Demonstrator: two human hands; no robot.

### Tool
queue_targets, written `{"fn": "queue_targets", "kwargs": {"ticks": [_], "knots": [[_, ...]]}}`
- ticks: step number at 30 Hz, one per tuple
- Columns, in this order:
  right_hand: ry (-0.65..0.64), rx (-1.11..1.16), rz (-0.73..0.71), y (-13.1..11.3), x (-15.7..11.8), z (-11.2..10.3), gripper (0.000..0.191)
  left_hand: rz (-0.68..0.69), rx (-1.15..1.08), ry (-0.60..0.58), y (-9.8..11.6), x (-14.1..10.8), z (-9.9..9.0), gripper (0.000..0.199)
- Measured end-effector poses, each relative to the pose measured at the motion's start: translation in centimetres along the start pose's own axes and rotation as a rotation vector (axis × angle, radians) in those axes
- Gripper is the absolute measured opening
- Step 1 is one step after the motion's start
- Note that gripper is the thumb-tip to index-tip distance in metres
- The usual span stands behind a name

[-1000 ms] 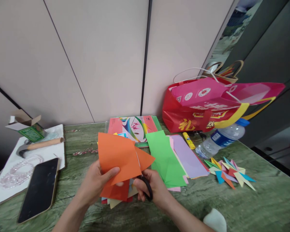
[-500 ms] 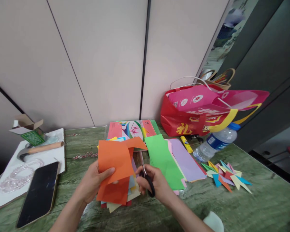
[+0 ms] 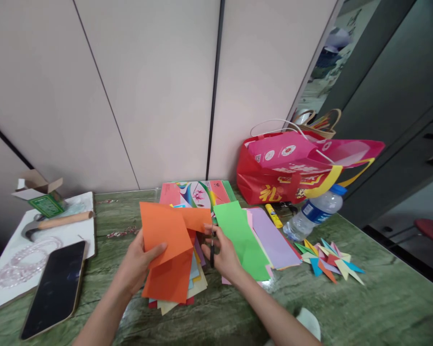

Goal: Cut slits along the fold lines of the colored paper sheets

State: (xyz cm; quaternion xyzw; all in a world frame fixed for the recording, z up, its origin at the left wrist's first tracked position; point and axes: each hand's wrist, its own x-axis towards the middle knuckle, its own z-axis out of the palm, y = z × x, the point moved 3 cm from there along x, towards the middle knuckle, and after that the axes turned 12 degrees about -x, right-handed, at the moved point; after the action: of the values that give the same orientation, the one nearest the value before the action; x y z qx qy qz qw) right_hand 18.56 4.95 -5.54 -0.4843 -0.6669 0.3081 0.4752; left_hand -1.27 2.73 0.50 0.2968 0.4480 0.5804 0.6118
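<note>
My left hand (image 3: 139,262) grips a sheet of orange paper (image 3: 164,228), thumb across its front. Partly cut off, a flap of this sheet (image 3: 197,219) reaches right to my right hand (image 3: 222,252). That hand is closed round black-handled scissors (image 3: 212,254), and its fingertips touch the flap's right end. The scissors' blades are mostly hidden by the fingers. Below the sheet lies a pile of coloured paper with an orange-red piece (image 3: 168,283) on top. Just right of my right hand are green sheets (image 3: 243,240) and purple sheets (image 3: 272,238).
At right are folded paper stars (image 3: 328,259), a water bottle (image 3: 313,214), a yellow glue stick (image 3: 273,216) and a red bag (image 3: 252,178). At left are a phone (image 3: 54,290), a wooden-handled hammer (image 3: 63,221) and a small green box (image 3: 45,204). A colourful paper pack (image 3: 220,192) lies behind.
My right hand has moved up to the orange flap's end, and the scissors have turned to point upward. The flap now lies straighter out to the right. The view has shifted slightly.
</note>
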Motion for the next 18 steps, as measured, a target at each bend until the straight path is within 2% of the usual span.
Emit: {"fn": "queue_targets", "kwargs": {"ticks": [4, 10, 18], "knots": [[-0.005, -0.002, 0.006, -0.3, -0.1, -0.2, 0.029, -0.063, 0.032, 0.054, -0.7, 0.7, -1.2, 0.03], [0.07, 0.035, 0.046, -0.1, 0.4, -1.5, 0.03, -0.022, 0.019, 0.099, -0.4, 0.9, -1.8, 0.03], [-0.054, 0.15, 0.124, 1.2, 0.2, 0.4, 0.036, -0.266, -0.075, 0.021, -1.7, 0.4, -0.4, 0.024]]}}
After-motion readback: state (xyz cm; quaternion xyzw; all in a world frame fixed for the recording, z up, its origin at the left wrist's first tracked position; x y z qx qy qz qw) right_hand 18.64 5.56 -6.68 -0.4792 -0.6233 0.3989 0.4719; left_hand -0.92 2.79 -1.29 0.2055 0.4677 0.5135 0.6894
